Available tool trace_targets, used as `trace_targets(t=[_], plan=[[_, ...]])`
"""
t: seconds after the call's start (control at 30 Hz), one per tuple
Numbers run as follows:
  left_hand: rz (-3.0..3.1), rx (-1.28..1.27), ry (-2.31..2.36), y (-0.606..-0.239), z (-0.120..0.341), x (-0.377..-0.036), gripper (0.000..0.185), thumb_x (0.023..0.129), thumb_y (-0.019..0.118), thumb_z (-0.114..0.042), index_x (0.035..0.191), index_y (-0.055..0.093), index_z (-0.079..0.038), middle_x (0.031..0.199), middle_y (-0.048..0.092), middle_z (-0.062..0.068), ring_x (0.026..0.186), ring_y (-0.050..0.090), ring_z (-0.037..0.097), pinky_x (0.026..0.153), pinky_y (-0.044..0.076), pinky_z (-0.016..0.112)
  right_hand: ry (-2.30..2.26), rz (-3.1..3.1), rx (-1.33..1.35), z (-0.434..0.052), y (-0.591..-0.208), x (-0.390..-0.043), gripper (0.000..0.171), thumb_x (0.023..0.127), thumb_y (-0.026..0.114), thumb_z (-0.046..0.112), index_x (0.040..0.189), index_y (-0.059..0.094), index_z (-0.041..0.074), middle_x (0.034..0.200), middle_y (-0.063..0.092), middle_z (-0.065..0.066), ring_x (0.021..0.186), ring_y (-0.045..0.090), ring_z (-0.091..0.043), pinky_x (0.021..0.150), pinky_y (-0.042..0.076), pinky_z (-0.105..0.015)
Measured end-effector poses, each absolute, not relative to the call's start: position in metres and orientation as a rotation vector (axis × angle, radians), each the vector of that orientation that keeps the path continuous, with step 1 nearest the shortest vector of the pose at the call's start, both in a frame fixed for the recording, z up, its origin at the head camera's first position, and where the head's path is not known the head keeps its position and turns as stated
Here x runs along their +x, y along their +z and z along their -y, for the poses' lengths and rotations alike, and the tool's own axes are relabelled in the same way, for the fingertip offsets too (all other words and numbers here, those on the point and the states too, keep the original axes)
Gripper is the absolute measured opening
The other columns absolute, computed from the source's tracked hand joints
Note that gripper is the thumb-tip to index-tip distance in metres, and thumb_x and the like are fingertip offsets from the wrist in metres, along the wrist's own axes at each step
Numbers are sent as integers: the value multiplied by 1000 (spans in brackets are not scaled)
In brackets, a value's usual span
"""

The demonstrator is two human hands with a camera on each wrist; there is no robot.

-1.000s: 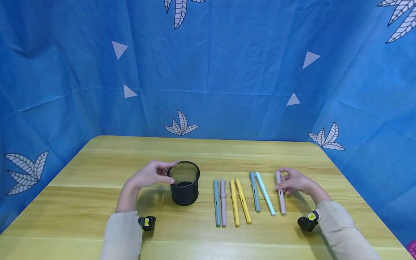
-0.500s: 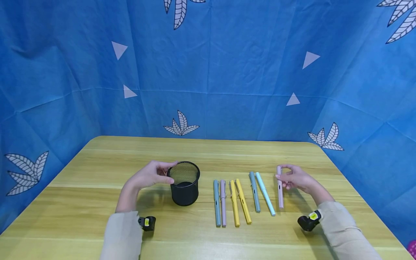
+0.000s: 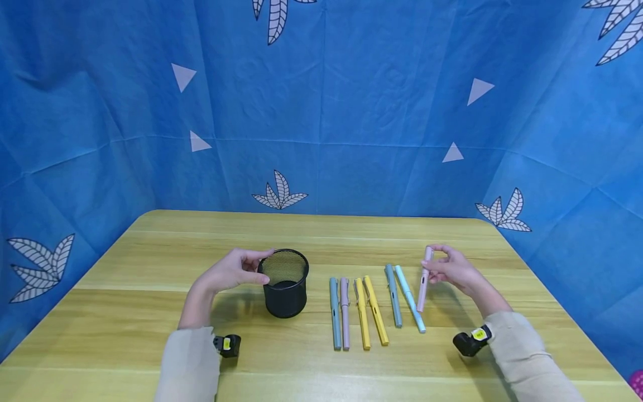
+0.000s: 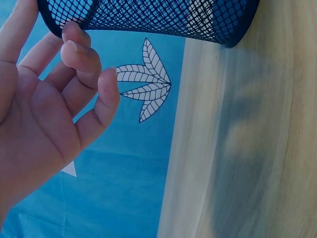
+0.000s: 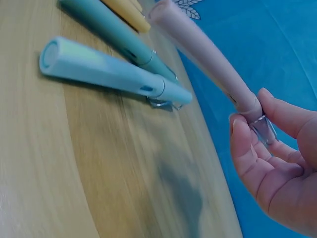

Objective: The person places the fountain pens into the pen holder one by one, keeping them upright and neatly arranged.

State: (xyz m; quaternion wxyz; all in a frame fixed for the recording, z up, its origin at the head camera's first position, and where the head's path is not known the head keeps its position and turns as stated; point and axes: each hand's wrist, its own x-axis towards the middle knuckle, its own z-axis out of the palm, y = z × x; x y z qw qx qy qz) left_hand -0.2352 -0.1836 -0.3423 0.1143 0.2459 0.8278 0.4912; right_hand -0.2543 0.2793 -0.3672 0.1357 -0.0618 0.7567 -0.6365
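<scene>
My left hand grips the rim of a black mesh pen holder, thumb and fingers at its left side; the holder stands upright on the table. In the left wrist view the mesh wall shows above the curled fingers. My right hand pinches a pale purple pen by its capped end. That pen is raised and tilted, its lower end toward the light blue pen. In the right wrist view the purple pen is clear of the table, its clip beside the fingers.
Left of the light blue pen lies a grey-blue pen. Two yellow pens, a purple pen and another grey-blue pen lie between it and the holder. A blue patterned cloth hangs behind the wooden table.
My right hand has lifted the pale purple pen off the table and moved it slightly left and away, tilting it. My left hand and the pen holder have stayed put.
</scene>
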Motion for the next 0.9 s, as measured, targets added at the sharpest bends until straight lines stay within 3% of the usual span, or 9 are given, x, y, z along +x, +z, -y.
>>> trace_targets(t=[0.5,0.9], plan=[[-2405,710,1458,-341,183,-235,59,78,68,-4,130,42,4,63,36,2,56,33,12,51,30,22,-1976,-2172,-176,-259,-353,-249,63,87,53,-1,133,10,-9,75,60,-9,62,60,-15,60,51,-26],[-2391,698,1461,-342,184,-235,61,78,69,-8,131,41,3,61,36,2,54,33,11,50,31,22,-2189,-2059,-189,-234,-344,-245,57,87,50,-7,126,10,-10,71,63,-6,59,61,-14,60,52,-29]])
